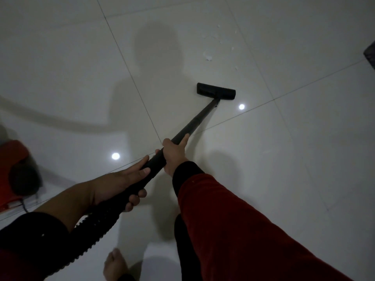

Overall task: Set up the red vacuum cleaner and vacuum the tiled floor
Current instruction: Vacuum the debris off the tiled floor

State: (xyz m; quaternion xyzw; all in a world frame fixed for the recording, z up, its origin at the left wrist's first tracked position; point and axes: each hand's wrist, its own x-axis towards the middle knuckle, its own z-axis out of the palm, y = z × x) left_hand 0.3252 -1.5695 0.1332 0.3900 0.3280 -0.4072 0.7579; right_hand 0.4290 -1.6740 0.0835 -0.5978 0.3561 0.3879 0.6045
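Both hands hold the black vacuum wand [199, 118]. My right hand [174, 153] grips it higher up the tube, and my left hand [125, 183] is wrapped around the lower handle where the ribbed black hose [91, 234] begins. The wand slants up and right to the flat black floor nozzle [216, 91], which rests on the pale tiled floor [284, 159]. Small white scraps of debris [209, 56] lie just beyond the nozzle. The red vacuum cleaner body [12, 173] sits blurred at the left edge.
My bare foot [115, 264] stands on the tiles at the bottom centre. A dark mat corner [370, 54] juts in at the right edge. A thin black cord [24, 205] trails from the red body. Ceiling lights reflect as bright spots on the glossy tiles.
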